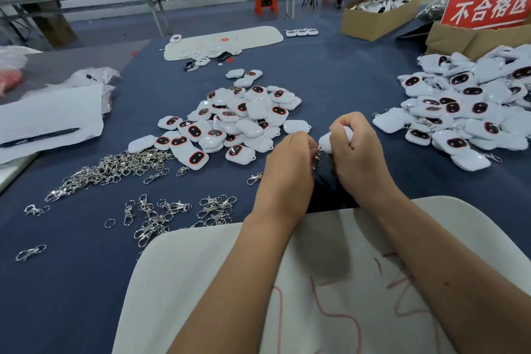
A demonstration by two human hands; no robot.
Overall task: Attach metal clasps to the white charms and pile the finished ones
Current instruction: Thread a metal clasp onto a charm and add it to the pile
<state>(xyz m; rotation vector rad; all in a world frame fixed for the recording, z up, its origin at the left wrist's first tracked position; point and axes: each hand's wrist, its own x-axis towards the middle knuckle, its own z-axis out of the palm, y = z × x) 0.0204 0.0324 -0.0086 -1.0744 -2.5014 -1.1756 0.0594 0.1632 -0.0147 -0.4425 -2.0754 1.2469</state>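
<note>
Here, over the blue table (330, 72), the right hand (359, 152) grips a charm (334, 138), the left hand (287, 164) pinches a clasp (318, 158).

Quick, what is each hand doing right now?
Left hand: fingers pinch a metal clasp at the charm's corner.
Right hand: fingers curled around a white charm, holding it.

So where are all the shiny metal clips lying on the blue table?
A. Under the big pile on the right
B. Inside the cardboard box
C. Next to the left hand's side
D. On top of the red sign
C: the loose metal clips lie scattered on the blue table out to the left of the left hand, in front of the middle pile of white charms.
</note>
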